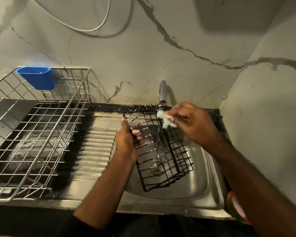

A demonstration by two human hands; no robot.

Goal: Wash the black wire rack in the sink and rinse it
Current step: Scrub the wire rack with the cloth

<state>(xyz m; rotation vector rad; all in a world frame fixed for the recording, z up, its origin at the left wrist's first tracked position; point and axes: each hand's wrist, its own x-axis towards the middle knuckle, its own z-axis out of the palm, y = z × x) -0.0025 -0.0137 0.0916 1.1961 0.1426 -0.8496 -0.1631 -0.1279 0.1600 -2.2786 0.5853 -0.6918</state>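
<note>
The black wire rack [162,147] is hanging tilted over the steel sink [202,187], its lower corner sitting above the drain [157,169] and its upper edge reaching the faucet [162,93]. The left hand [126,139] is gripping the rack's left edge, fingers curling through the wires. The right hand [193,124] is pinching a soapy pale sponge [166,119] against the top wires. The ribbed drainboard [99,144] is separating the sink from the metal dish rack [41,134], which is carrying a blue cup [37,76].

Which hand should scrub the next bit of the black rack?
The right hand. It already pinches the soapy pale scrubber against the black wire rack near the tap, while the left hand grips the rack's side, steadying it over the sink.
</note>
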